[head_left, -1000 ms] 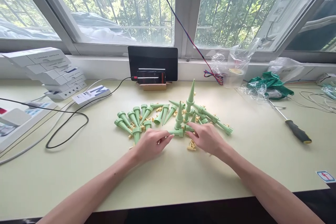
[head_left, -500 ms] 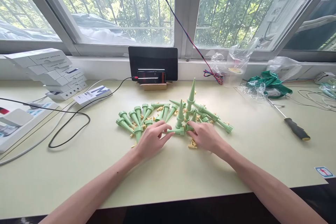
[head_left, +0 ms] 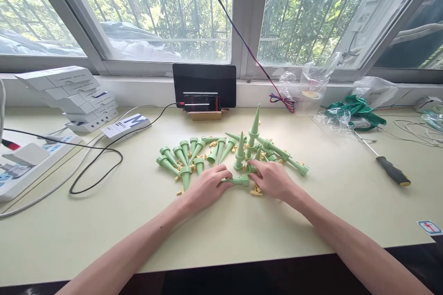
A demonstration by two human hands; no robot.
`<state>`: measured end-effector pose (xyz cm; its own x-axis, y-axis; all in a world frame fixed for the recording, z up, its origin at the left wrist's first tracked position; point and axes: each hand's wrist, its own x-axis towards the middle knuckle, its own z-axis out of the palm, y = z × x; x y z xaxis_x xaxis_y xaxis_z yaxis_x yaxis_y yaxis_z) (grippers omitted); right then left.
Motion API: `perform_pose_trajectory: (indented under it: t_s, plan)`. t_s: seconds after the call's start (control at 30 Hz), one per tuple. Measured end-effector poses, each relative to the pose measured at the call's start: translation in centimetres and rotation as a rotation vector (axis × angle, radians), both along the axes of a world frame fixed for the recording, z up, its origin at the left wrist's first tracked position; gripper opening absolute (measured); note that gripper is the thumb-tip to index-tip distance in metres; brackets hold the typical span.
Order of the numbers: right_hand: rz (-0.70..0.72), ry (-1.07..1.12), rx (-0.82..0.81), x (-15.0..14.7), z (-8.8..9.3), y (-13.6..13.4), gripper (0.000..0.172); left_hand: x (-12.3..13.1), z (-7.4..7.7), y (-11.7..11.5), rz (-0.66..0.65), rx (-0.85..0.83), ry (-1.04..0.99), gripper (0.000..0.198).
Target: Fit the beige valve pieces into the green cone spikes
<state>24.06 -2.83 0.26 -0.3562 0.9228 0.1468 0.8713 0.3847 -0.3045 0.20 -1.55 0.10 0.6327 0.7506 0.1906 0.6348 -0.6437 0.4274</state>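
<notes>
Two hands at a green spike on the table

The spike point(head_left: 237, 180) lies flat on the table point(head_left: 221, 235), just in front of the pile point(head_left: 188, 154) and two upright spikes point(head_left: 239, 152). The left hand point(head_left: 206, 187) pinches its thin end with curled fingers. The right hand point(head_left: 273, 179), fingers half bent, touches the wide end; I cannot tell whether it grips.

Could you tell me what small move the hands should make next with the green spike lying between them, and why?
Probably pinch the green spike and lift it clear: it lies flat on the table, its thin end at the left hand, its collar by the right hand, beside the pile.
</notes>
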Motion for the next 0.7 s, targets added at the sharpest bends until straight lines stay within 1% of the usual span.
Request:
perform_pose_trajectory:
  t_s: [0.1, 0.23, 0.3, 0.37, 0.47, 0.57, 0.7]
  plan:
    - [0.006, 0.081, 0.022, 0.2, 0.1, 0.0, 0.026, 0.0, 0.2, 0.0, -0.035, 0.003, 0.028, 0.018]
    - [0.027, 0.259, 0.080, 0.7, 0.7, -0.2, 0.014, 0.0, 0.3, -0.1, -0.035, 0.003, -0.004, 0.018]
    - [0.044, 0.308, 0.105, 1.0, 1.0, -0.2, 0.009, 0.0, 0.4, -0.2, -0.027, 0.009, -0.051, 0.018]
    - [0.057, 0.312, 0.116, 1.2, 1.1, -0.1, 0.010, 0.1, 0.5, -0.4, -0.030, 0.025, -0.104, 0.017]
    - [0.080, 0.279, 0.121, 1.4, 1.1, 0.0, 0.016, 0.2, 0.3, -0.5, -0.048, 0.062, -0.162, 0.016]
    - [0.098, 0.253, 0.127, 1.5, 1.0, 0.0, 0.019, 0.4, -0.1, -0.5, -0.062, 0.104, -0.216, 0.020]
    - [0.101, 0.244, 0.120, 1.8, 1.3, 0.0, 0.020, 0.6, -0.3, -0.6, -0.028, 0.097, -0.307, 0.020]
